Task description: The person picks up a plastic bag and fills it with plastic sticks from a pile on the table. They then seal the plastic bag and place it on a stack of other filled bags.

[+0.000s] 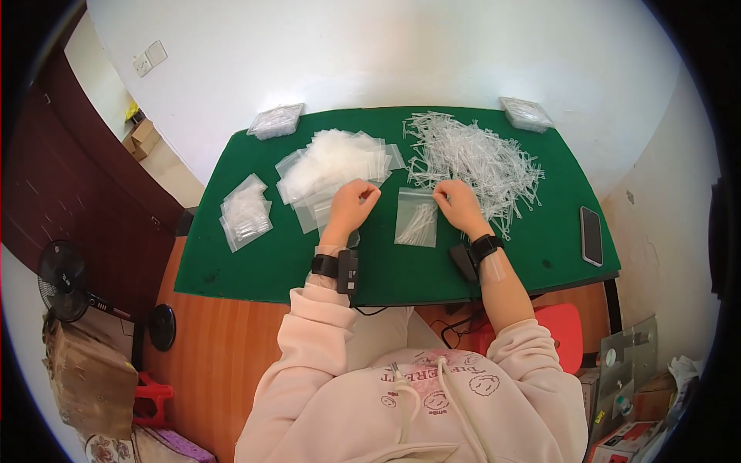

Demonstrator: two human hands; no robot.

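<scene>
My right hand [461,207] has its fingers pinched at the upper right corner of a clear zip-lock bag [405,231]. Inside that bag lies a bundle of small clear plastic sticks with looped ends [418,224]. My left hand [353,207] is closed, thumb against fingers, at the near edge of a heap of flat clear bags [332,158]; whether anything is between its fingertips is hidden. Beyond my right hand spreads a big loose pile of the same clear plastic sticks [478,158]. A small stack of filled bags [247,212] lies to the left.
The green-covered table [309,270] stands against a white wall. Clear boxes stand at its far left [276,121] and far right [526,114] corners. A phone [591,235] lies near the right edge. Below are a fan [65,279], a cardboard box [93,378] and a red stool [559,336].
</scene>
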